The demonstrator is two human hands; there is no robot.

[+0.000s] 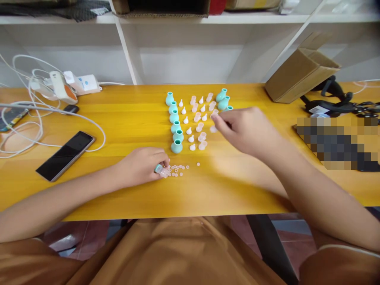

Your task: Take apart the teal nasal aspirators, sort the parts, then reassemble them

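1. My left hand point(142, 165) rests on the yellow table point(118, 118), its grip clamped on a small assembled piece with a teal end and a clear cap point(160, 170).
2. Just right of that piece lies a scatter of tiny pale rings point(178, 170).
3. Beyond the rings stands a column of teal bulbs point(175, 126), with rows of white tips point(189, 130) and clear caps point(200, 136) beside it on the right.
4. My right hand point(243, 128) hovers over the far right of those rows, fingertips pinched together at a clear cap point(214, 114); whether it holds it I cannot tell.
5. Well left of the bulbs lies a black phone point(65, 155).
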